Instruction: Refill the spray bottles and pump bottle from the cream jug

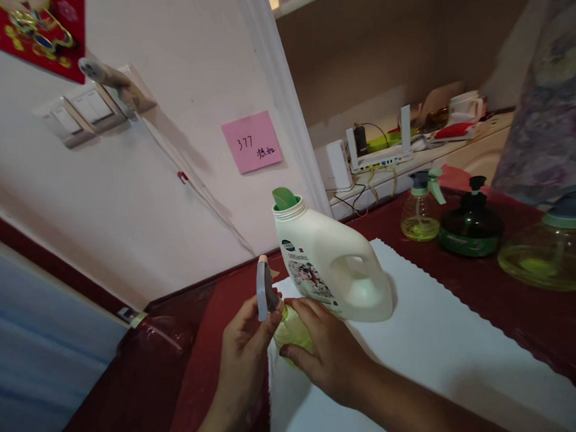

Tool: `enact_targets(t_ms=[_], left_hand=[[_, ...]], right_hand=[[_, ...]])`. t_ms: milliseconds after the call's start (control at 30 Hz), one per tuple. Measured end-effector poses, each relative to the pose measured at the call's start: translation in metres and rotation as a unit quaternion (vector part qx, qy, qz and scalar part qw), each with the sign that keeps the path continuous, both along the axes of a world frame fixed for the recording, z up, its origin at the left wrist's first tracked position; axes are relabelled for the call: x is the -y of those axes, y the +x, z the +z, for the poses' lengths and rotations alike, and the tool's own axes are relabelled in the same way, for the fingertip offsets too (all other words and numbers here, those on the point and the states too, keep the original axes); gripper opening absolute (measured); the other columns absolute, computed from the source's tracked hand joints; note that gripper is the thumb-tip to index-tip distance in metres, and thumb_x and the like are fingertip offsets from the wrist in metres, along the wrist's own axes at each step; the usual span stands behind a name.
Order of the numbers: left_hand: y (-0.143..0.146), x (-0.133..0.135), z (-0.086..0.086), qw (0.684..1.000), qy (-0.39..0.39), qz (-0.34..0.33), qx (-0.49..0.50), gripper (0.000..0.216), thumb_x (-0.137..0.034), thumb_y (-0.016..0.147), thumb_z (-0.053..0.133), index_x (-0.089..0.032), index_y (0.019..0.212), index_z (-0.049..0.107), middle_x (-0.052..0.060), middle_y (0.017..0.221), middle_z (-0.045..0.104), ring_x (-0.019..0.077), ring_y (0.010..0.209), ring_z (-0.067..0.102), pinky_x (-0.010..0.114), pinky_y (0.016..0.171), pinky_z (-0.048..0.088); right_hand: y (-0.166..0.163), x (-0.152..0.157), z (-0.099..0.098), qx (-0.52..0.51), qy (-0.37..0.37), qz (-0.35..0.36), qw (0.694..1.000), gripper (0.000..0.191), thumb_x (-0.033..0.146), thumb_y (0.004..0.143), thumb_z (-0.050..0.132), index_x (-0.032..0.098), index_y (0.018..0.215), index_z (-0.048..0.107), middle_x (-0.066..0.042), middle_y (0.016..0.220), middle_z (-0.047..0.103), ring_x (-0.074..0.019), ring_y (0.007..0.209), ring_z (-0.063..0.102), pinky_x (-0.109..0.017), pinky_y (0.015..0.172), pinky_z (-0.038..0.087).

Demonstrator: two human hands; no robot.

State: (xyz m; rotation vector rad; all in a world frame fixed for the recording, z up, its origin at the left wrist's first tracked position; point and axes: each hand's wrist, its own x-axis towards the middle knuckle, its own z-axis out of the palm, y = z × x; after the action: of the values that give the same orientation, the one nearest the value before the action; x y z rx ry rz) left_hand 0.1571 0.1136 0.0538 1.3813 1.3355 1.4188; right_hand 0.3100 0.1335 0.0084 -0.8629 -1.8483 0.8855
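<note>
My left hand is closed around the grey spray head of a small bottle of yellow-green liquid. My right hand wraps the bottle's body and holds it on the white cloth. Just behind the hands stands a white detergent jug with a handle, its cap off and a green spout showing at the open mouth.
On the dark red table at the right stand a small yellow spray bottle, a dark pump bottle and a large yellow-green bottle. A white router sits on the ledge behind. A pink note is on the wall.
</note>
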Motion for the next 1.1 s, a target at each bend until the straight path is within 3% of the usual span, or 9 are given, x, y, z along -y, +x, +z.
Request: enact_targets(t_ms=[167, 533, 733, 933, 1100], left_hand=[[-0.0016, 0.0018, 0.0012, 0.999, -0.010, 0.008, -0.030, 0.037, -0.036, 0.083, 0.079, -0.021, 0.117, 0.073, 0.009, 0.119, 0.072, 0.0253, 0.104, 0.066, 0.032, 0.086, 0.050], [-0.0013, -0.0013, 0.0018, 1.000, 0.006, 0.005, -0.015, 0.033, -0.034, 0.083, 0.078, -0.021, 0.113, 0.074, 0.008, 0.115, 0.073, 0.0233, 0.100, 0.065, 0.032, 0.089, 0.049], [-0.0010, -0.0011, 0.0031, 1.000, 0.002, -0.003, -0.010, 0.037, -0.035, 0.084, 0.078, -0.020, 0.118, 0.073, 0.008, 0.112, 0.075, 0.0250, 0.101, 0.067, 0.032, 0.086, 0.051], [-0.0020, 0.0033, 0.0048, 1.000, -0.015, -0.026, -0.005, 0.038, -0.031, 0.083, 0.079, -0.020, 0.120, 0.073, 0.011, 0.117, 0.075, 0.0283, 0.111, 0.066, 0.038, 0.098, 0.049], [-0.0052, 0.0010, 0.0002, 1.000, -0.010, -0.025, -0.006, 0.038, -0.032, 0.082, 0.080, -0.021, 0.118, 0.074, 0.011, 0.116, 0.075, 0.0293, 0.109, 0.067, 0.037, 0.095, 0.050]], right_hand=[[0.0018, -0.0010, 0.0006, -0.007, 0.003, 0.002, 1.000, 0.056, 0.021, 0.082, 0.073, 0.018, 0.134, 0.054, -0.010, 0.132, 0.061, -0.0250, 0.123, 0.055, -0.041, 0.106, 0.044], [-0.0006, 0.0002, -0.0006, -0.003, 0.011, 0.004, 1.000, 0.055, 0.022, 0.082, 0.072, 0.017, 0.134, 0.055, -0.011, 0.130, 0.063, -0.0261, 0.121, 0.056, -0.042, 0.105, 0.045], [0.0009, 0.0000, -0.0004, -0.004, 0.017, 0.004, 1.000, 0.055, 0.023, 0.083, 0.072, 0.019, 0.135, 0.054, -0.011, 0.132, 0.062, -0.0263, 0.122, 0.055, -0.043, 0.107, 0.044], [0.0022, -0.0003, 0.0032, -0.006, 0.018, 0.009, 1.000, 0.055, 0.020, 0.081, 0.073, 0.020, 0.133, 0.055, -0.010, 0.130, 0.063, -0.0254, 0.121, 0.056, -0.042, 0.105, 0.045], [0.0029, -0.0015, 0.0015, -0.005, 0.016, 0.008, 1.000, 0.054, 0.022, 0.082, 0.072, 0.019, 0.133, 0.056, -0.010, 0.130, 0.063, -0.0255, 0.121, 0.056, -0.042, 0.105, 0.045]])
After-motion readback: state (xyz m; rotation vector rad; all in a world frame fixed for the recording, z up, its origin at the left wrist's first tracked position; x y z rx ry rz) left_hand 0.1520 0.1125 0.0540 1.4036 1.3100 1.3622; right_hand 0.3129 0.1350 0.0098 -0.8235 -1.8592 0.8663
